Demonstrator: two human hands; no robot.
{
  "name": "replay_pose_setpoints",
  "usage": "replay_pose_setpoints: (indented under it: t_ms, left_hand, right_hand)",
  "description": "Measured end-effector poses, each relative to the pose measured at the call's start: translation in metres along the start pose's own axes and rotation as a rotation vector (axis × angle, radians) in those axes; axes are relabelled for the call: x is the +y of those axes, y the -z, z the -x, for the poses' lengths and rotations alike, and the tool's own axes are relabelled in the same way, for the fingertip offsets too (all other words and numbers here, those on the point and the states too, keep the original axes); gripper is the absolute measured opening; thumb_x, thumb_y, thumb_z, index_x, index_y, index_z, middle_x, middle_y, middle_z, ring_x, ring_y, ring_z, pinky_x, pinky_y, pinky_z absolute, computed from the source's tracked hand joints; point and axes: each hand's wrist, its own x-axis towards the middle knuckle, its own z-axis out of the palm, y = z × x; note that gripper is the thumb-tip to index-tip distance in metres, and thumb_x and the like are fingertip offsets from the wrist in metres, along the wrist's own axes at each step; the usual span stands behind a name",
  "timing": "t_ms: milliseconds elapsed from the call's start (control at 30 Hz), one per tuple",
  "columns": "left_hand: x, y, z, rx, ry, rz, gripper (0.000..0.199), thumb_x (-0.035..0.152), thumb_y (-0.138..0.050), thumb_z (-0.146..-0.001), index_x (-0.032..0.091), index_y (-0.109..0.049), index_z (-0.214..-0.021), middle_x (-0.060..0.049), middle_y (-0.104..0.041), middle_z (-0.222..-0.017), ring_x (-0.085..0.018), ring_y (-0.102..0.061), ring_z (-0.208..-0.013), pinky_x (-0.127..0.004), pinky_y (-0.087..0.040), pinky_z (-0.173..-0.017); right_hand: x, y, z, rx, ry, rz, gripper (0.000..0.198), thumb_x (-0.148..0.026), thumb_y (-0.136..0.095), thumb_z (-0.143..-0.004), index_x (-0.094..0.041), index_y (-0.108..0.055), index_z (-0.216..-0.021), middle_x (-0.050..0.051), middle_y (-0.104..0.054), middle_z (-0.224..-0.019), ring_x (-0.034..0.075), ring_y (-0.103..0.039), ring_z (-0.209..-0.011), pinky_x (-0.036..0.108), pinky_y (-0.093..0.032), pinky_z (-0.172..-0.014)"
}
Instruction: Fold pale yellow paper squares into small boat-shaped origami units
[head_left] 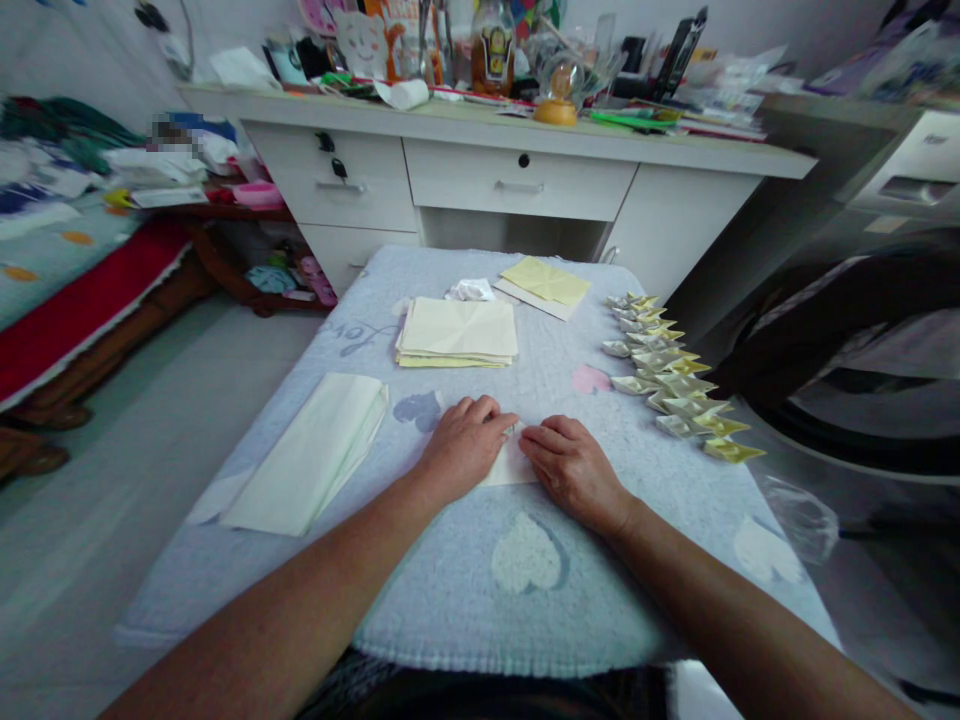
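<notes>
A small sheet of pale paper (511, 468) lies on the cloth-covered table between my hands, partly hidden by them. My left hand (466, 445) covers its left side, fingers bent and thumb reaching toward the middle. On the paper's right side rests my right hand (574, 470), its fingers pressed together at the edge. Beyond them sits a stack of cream and yellow paper squares (457, 330). Rows of folded paper pieces (667, 375), white and yellow with pointed ends, stand at the right.
A folded pale green sheet bundle (315, 450) lies on the left. Loose yellow paper (547, 280) and crumpled white paper (470, 290) are near the table's far end. A cluttered white desk (517, 185) stands behind, a washing machine (900, 190) to the right.
</notes>
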Motion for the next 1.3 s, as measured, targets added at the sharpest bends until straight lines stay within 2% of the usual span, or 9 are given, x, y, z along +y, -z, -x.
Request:
replay_pose_setpoints:
  t_ms: [167,300,767,1033,1300]
  left_hand:
    - [0.001,0.0,0.0,0.015,0.011,0.023,0.027,0.025,-0.051,-0.092,0.028,-0.061,-0.117,-0.003,-0.057,-0.101,-0.019,-0.05,-0.092,-0.035,-0.042,-0.085]
    - [0.0,-0.001,-0.001,0.037,0.018,0.038,0.028,0.033,-0.058,-0.089,0.027,-0.062,-0.116,-0.003,-0.056,-0.102,-0.02,-0.05,-0.094,-0.035,-0.043,-0.087]
    - [0.0,0.0,-0.001,0.026,-0.004,0.045,0.03,0.03,-0.061,-0.087,0.027,-0.062,-0.116,-0.003,-0.056,-0.1,-0.02,-0.049,-0.093,-0.034,-0.042,-0.086]
    - [0.003,0.005,0.001,-0.014,-0.02,-0.071,0.028,0.033,-0.054,-0.092,0.03,-0.06,-0.119,-0.003,-0.055,-0.102,-0.02,-0.047,-0.091,-0.033,-0.039,-0.081]
    - [0.006,0.008,0.004,-0.051,-0.041,-0.173,0.032,0.03,-0.049,-0.093,0.029,-0.055,-0.125,-0.005,-0.056,-0.108,-0.022,-0.045,-0.093,-0.034,-0.036,-0.075]
  right_hand:
    - [0.0,0.0,0.0,0.004,0.005,-0.001,0.022,-0.014,-0.053,-0.089,-0.017,-0.067,-0.106,0.009,-0.067,-0.11,0.023,-0.051,-0.098,0.038,-0.046,-0.082]
    - [0.002,-0.002,0.001,-0.001,0.009,-0.007,0.024,-0.015,-0.052,-0.09,-0.018,-0.067,-0.11,0.009,-0.067,-0.114,0.024,-0.052,-0.101,0.04,-0.047,-0.083]
    - [0.001,0.0,0.001,0.007,0.012,0.004,0.024,-0.012,-0.053,-0.087,-0.015,-0.068,-0.106,0.008,-0.064,-0.125,0.027,-0.051,-0.11,0.043,-0.048,-0.09]
    - [0.0,0.005,-0.001,-0.039,-0.006,0.02,0.029,-0.008,-0.052,-0.084,-0.013,-0.067,-0.108,0.01,-0.066,-0.121,0.026,-0.053,-0.105,0.043,-0.048,-0.09]
    - [0.004,0.019,0.022,-0.07,0.024,0.047,0.034,-0.011,-0.052,-0.085,-0.013,-0.065,-0.116,0.007,-0.066,-0.123,0.027,-0.055,-0.1,0.043,-0.049,-0.087]
